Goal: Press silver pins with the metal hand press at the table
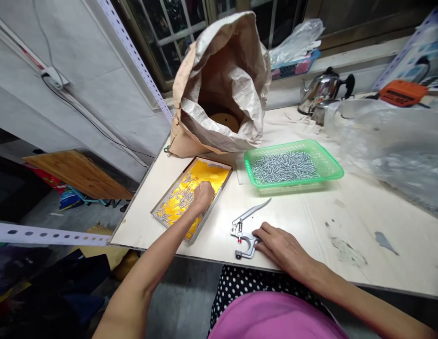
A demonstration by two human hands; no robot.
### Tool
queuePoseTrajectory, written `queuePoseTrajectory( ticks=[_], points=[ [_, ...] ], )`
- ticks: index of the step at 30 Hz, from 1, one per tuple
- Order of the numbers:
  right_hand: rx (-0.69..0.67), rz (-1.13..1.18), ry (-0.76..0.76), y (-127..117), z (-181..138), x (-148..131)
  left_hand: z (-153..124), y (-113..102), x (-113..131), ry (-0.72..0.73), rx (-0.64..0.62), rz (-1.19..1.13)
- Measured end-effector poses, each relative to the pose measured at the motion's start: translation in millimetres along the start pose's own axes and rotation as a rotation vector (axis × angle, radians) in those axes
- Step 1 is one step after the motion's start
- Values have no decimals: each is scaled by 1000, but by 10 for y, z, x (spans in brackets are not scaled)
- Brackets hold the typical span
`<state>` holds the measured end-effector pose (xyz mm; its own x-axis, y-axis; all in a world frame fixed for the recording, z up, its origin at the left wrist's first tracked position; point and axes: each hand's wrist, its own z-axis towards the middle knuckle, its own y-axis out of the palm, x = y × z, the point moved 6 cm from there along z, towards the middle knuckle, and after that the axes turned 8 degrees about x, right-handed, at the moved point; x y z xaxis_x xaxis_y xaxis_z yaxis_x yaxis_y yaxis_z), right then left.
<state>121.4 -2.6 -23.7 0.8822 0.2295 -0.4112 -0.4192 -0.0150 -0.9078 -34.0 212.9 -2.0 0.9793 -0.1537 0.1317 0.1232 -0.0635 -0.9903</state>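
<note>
My left hand (204, 194) is closed over a shallow tray (224, 165) with a yellow lining. What its fingers hold, if anything, is hidden. Many small silvery metal pins (169, 201) lie scattered in that tray, mostly along its left side. On the tabletop, my right hand (284, 246) has its fingers closed on the near end of a pair of snap pliers (247, 239). The pliers have a C-shaped jaw, a spring and a small red part. Their long grey lever (254, 210) is spread away from the hand, and the jaw gap faces left.
A green plastic basket (337, 173) full of similar metal pieces stands behind the pliers. Behind the tray is a large open paper sack (190, 136). A metal kettle (320, 89), an orange tool (402, 92) and clear plastic bags (399, 146) occupy the right side of the table (307, 212).
</note>
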Motion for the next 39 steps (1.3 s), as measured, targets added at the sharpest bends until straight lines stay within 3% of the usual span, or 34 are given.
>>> queuePoseTrajectory(
  ticks=[3,6,8,11,15,19,29,39],
  points=[
    [19,-96,3,-2,-9,35,-64,-87,120,76,33,-14],
    [35,-175,-3,-20,-25,107,-361,-174,237,167,40,-241],
    [34,-191,-11,-22,-47,157,-682,-117,264,141,-94,-509],
    [36,-196,-21,-17,-80,199,-1203,126,237,-45,-387,-787],
    [46,-219,-31,-23,-103,181,-1603,408,176,-256,-547,-935],
    [34,-220,-28,-41,-114,149,-1682,530,161,-314,-565,-943],
    [14,-213,-9,-128,-131,71,-1731,569,181,-362,-560,-880],
    [12,-232,-8,-91,-137,64,-1660,519,247,-308,-744,-719]
  ],
)
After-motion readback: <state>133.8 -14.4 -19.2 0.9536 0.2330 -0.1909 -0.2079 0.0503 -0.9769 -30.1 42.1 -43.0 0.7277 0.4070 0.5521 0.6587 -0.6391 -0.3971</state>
